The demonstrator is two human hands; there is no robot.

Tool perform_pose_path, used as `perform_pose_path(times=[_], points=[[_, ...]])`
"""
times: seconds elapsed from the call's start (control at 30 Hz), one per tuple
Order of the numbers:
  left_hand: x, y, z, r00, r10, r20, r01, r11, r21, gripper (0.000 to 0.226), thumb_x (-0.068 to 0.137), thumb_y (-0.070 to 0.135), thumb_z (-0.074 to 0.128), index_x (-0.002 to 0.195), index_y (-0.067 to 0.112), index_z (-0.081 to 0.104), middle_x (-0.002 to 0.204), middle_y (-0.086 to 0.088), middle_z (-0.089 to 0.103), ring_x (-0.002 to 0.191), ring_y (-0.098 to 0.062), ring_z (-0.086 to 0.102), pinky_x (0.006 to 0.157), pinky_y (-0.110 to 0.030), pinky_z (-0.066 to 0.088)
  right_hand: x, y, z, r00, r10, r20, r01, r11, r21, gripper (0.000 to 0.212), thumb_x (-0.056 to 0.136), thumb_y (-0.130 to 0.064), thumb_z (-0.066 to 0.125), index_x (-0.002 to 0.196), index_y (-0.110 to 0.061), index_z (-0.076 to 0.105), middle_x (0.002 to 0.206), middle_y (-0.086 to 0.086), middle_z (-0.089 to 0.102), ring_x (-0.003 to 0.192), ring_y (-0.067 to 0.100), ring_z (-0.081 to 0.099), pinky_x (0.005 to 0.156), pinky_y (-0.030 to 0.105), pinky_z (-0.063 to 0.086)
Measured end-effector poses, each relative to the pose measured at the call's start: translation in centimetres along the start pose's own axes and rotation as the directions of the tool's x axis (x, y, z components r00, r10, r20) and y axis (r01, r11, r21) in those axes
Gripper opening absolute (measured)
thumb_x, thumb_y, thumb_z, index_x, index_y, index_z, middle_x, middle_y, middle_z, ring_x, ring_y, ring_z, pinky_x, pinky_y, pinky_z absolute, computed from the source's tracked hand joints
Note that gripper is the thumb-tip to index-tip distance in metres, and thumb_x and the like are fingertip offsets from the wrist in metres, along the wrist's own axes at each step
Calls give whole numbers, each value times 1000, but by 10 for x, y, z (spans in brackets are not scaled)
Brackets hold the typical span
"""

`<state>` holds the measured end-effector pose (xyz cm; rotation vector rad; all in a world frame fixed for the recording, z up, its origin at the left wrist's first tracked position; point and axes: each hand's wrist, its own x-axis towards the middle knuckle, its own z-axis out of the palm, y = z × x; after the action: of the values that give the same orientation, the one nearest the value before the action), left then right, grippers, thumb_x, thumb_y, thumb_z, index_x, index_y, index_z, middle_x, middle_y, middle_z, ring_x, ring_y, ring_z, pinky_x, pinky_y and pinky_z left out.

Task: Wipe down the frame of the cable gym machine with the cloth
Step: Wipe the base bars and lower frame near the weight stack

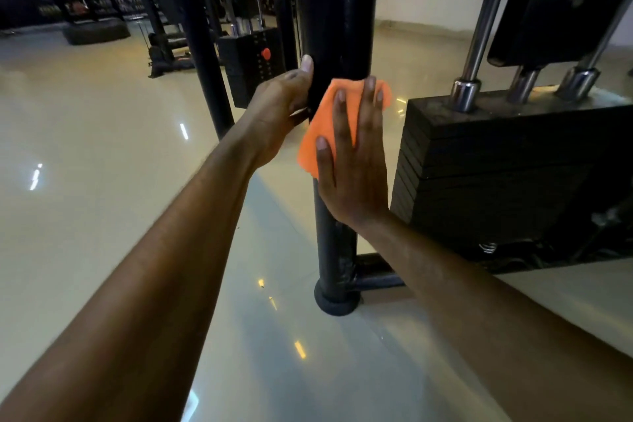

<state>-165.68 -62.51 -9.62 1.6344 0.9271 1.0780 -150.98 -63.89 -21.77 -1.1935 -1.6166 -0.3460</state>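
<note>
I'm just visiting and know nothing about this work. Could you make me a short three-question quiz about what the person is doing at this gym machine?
1. True or false: the right hand presses the orange cloth flat against the black upright post.
2. Multiple choice: what is the left hand doing? A) holding a spray bottle B) gripping the side of the post C) hanging idle away from the machine
3. Fill in: the black weight stack right of the post has shiny ______ rods rising from its top.

Key: 1 true; 2 B; 3 metal (chrome).
</note>
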Motion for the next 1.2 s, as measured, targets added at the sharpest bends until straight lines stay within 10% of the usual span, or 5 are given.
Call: perform_pose_path(times=[0.13,0.4,0.63,0.83,1.2], points=[[-4,-11,9,1000,18,1,-18,1000,-17,50,113,57,40,146,27,62,142,6,71,133,-10,64,123,-46,41,-84,29,7,981,-16,192,28,998,-58,74,116,-36,46,174,-19,5,181,16,-13,168,40,-1,126,67,28],[-7,-71,4,999,32,22,-29,990,-141,70,102,66,61,163,36,43,164,6,50,152,-22,46,128,-52,34,-41,-3,8,997,61,47,-61,998,11,71,116,-29,50,174,-17,12,181,13,-14,169,37,-5,130,62,26],[-17,-93,2,1000,18,12,-17,993,-116,68,103,59,65,163,35,44,158,7,57,149,-18,51,126,-47,38,-140,27,33,957,124,262,-93,988,-126,73,116,-43,35,174,-24,-5,180,13,-20,167,45,2,123,68,33],[-31,-113,10,1000,-19,-14,17,994,-110,58,106,53,60,160,40,43,151,16,55,137,-9,54,101,-30,51,-72,8,30,985,143,98,-146,989,20,74,116,-43,42,171,-22,-4,180,12,-18,168,37,-7,128,65,29],[-51,-164,24,995,-101,-21,99,990,-98,58,109,49,55,163,30,44,157,10,56,144,-12,53,108,-28,51,-172,37,44,937,137,321,-106,988,-113,81,115,-49,34,171,-27,-21,176,8,-32,166,47,3,127,69,27]])
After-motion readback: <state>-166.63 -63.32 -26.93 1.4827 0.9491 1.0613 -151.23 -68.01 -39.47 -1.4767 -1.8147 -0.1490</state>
